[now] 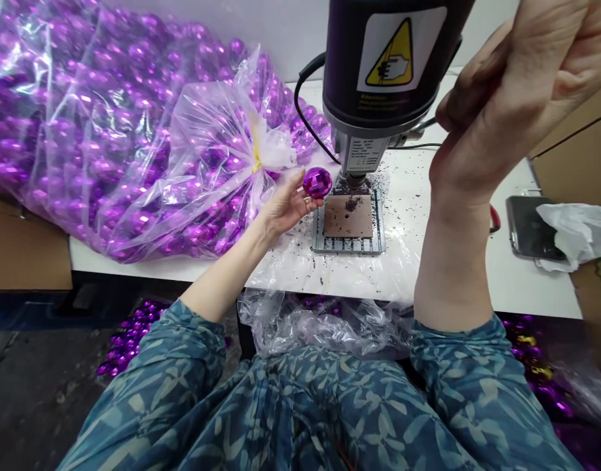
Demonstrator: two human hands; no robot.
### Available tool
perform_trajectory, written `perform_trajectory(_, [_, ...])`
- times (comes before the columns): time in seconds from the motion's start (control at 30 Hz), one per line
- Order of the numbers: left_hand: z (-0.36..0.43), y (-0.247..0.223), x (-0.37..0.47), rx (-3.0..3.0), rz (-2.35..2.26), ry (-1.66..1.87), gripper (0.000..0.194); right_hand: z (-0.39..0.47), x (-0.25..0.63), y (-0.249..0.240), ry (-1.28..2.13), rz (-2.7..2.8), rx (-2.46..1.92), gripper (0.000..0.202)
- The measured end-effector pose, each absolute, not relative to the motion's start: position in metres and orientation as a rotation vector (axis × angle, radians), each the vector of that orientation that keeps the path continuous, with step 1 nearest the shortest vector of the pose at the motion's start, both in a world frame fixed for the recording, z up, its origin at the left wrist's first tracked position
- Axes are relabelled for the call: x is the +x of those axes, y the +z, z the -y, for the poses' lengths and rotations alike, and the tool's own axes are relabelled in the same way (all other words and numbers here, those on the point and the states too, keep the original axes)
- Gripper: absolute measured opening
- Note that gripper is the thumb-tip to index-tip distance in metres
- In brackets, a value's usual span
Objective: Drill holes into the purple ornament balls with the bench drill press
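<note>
My left hand (pixel 291 204) holds a purple faceted mirror ball (pixel 317 182) at its fingertips, just left of the drill press (pixel 366 154). Below the drill head, a brown square board (pixel 348 217) with a small hole lies on the slotted metal base (pixel 348 244). Dark shavings are scattered over the board and around it. My right hand (pixel 511 98) is raised beside the black motor housing, its fingers curled around the end of the drill press lever (pixel 428 123); most of the lever is hidden by the hand.
A large clear bag (pixel 133 131) full of purple balls, tied with yellow, covers the table's left side. A phone (pixel 533 226) and crumpled white tissue (pixel 582 232) lie at the right. Clear plastic (pixel 325 327) hangs at the front edge. More purple balls (pixel 131 337) are on the floor.
</note>
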State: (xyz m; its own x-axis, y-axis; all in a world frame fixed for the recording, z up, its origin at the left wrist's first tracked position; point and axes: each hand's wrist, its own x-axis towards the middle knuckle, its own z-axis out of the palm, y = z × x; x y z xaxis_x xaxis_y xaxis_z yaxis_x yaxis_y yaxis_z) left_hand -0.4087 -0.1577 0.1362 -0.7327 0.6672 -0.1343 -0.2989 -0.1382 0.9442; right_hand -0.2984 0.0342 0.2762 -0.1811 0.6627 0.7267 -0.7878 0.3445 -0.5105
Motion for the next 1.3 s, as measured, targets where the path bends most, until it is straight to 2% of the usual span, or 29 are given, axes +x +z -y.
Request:
perform_trajectory(0.17, [0.143,0.105,-0.397,0.453,-1.474,1.850,0.047,-0.033,-0.297,0.277,1.339,1.152,0.149,0.044])
perform_trajectory(0.33, [0.138,0.081,-0.398,0.655,-1.668,1.867,0.058,-0.031,-0.298,0.277,1.355,1.129,0.125,0.053])
perform_trajectory(0.5, [0.134,0.068,-0.396,0.757,-1.718,1.855,0.058,-0.032,-0.301,0.276,1.374,1.120,0.120,0.055])
perform_trajectory(0.73, [0.123,0.058,-0.385,0.887,-1.739,1.852,0.071,-0.034,-0.303,0.272,1.348,1.109,0.133,0.053])
perform_trajectory(1.1, [0.121,0.055,-0.364,1.068,-2.041,1.750,0.070,-0.032,-0.301,0.271,1.351,1.123,0.150,0.049])
perform_trajectory(1.3, [0.116,0.053,-0.359,1.031,-2.099,1.789,0.059,-0.032,-0.300,0.269,1.277,1.176,0.103,0.049])
